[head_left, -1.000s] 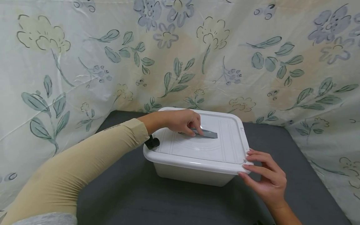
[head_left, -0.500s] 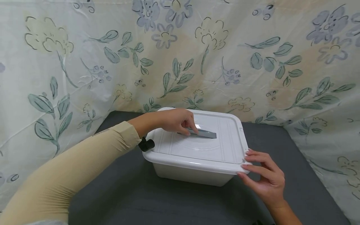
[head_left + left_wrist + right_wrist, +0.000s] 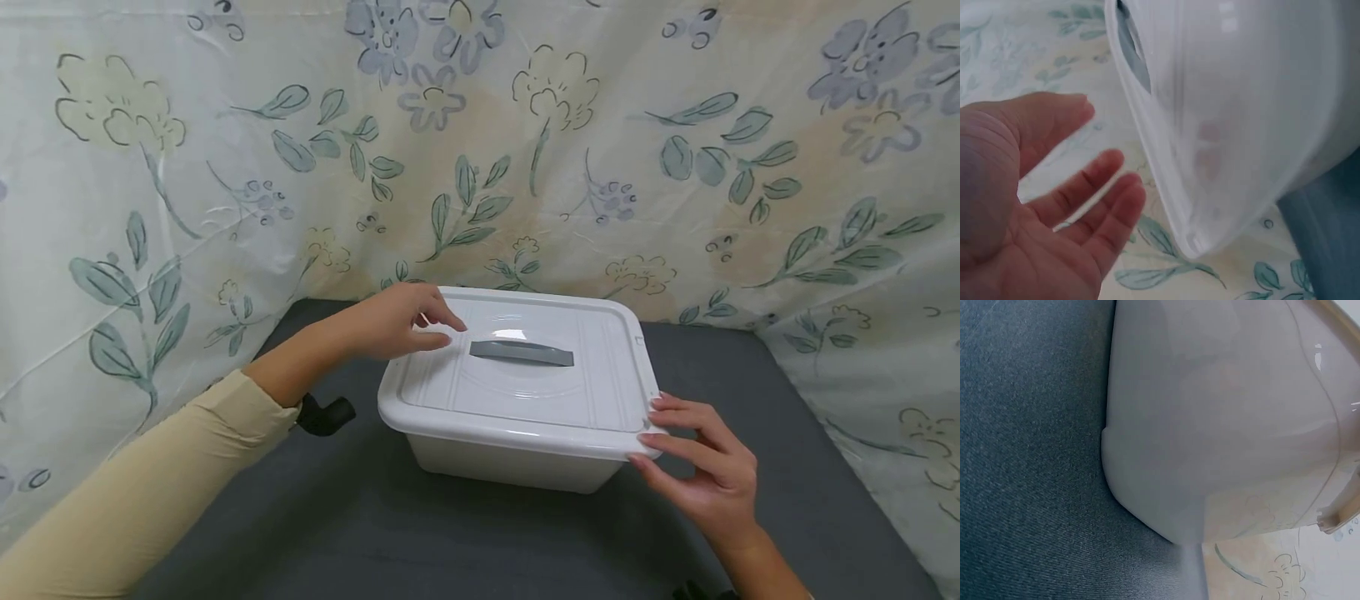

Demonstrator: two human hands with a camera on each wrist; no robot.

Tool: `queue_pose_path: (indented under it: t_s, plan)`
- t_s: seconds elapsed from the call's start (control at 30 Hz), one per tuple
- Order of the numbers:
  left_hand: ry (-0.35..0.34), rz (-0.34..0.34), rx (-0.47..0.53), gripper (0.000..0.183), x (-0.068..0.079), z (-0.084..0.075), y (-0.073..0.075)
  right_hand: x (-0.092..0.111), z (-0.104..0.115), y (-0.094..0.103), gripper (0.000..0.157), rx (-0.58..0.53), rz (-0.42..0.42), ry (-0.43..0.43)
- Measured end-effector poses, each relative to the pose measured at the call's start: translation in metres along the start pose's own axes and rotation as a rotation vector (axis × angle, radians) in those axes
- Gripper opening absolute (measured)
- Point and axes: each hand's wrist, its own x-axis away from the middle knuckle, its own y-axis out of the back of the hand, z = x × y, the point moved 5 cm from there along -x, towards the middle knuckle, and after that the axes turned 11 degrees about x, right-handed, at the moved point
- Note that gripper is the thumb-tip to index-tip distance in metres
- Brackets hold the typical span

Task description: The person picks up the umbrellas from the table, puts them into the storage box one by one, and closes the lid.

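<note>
A white plastic storage box (image 3: 510, 467) stands on the dark table with its white lid (image 3: 450, 387) on top. A grey handle (image 3: 521, 352) lies across the middle of the lid. My left hand (image 3: 397, 321) hovers over the lid's left side, apart from the handle, thumb and fingers spread with nothing between them. In the left wrist view that hand (image 3: 1054, 200) is beside the lid (image 3: 1229, 112), not touching it. My right hand (image 3: 708, 467) touches the lid's near right corner with its fingertips, the thumb at the rim. The right wrist view has only the box wall (image 3: 1210, 425).
A dark grey cloth (image 3: 337, 517) covers the table under the box. Floral curtains (image 3: 480, 167) hang behind and at both sides. Dark wrist camera mounts (image 3: 326, 415) show at the wrists.
My left hand has let go of the grey handle and drawn back to the left, its fingers opening. The right hand stays at the lid's corner.
</note>
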Motion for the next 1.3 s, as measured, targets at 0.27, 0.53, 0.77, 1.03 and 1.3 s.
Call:
queue_pose_path:
  t_s: [0.27,0.53,0.77,1.03,1.3]
  plan:
    - [0.062,-0.176,-0.079,0.038,0.02,0.018,-0.005,-0.001,0.001,0.001,0.026,0.007,-0.007,0.013]
    - [0.128,-0.214,-0.244,0.059,0.019,0.032,-0.019,-0.002,-0.001,-0.001,0.027,-0.006,-0.014,0.031]
    - [0.182,-0.181,-0.318,0.073,0.011,0.039,-0.033,-0.001,-0.004,0.0,0.026,-0.039,-0.02,0.02]
    - [0.214,-0.159,-0.329,0.079,0.009,0.036,-0.038,0.001,-0.009,-0.001,0.026,-0.091,-0.029,0.02]
    - [0.216,-0.152,-0.323,0.08,0.011,0.035,-0.043,0.005,-0.008,0.0,0.026,-0.156,-0.079,0.029]
